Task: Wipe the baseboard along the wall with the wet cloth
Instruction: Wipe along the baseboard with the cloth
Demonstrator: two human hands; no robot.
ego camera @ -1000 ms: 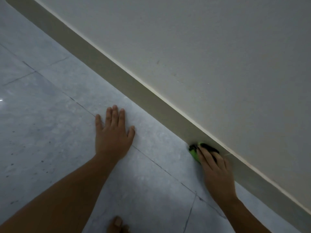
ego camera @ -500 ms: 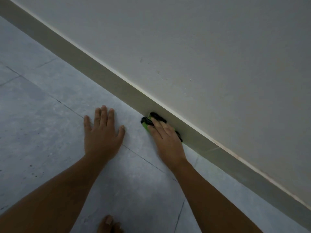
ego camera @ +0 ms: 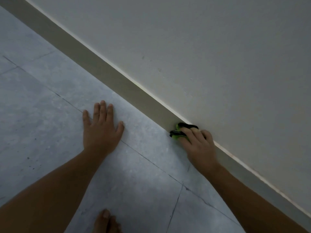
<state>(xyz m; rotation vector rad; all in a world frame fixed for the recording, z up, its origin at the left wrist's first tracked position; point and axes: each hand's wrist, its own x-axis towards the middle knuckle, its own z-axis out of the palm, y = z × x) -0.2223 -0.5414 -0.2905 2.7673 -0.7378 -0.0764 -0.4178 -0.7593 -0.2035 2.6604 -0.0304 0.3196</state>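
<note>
Toes: bare toes (ego camera: 105, 219) show at the bottom edge, resting on the floor, between the two forearms.
Floor: grey, mottled tiles (ego camera: 50, 115) with thin dark grout lines; two lines cross near the right forearm.
Left forearm: comes in from the lower left corner and reaches up toward the middle of the view.
Left hand: the left hand (ego camera: 101, 130) lies palm down and flat on the floor, fingers stretched out and close together, thumb held a little to the side. It holds nothing. It lies near the baseboard but does not touch it.
Right forearm: comes in from the lower right corner, running alongside the foot of the wall.
Right hand: the right hand (ego camera: 199, 145) is pressed down on the cloth, fingers bent over it and pushing it against the baseboard. The thumb is hidden, so how far it closes round the cloth cannot be told.
Cloth: a green and black cloth (ego camera: 180, 131), bunched up, sticks out from under the right fingertips. It touches the face of the baseboard where that meets the floor.
Baseboard: a dull olive-grey strip (ego camera: 117, 79) running slantwise from the upper left to the lower right, with a pale line along its top edge.
Wall: a plain off-white wall (ego camera: 218, 56) fills the upper right, with a few faint marks on it.
</note>
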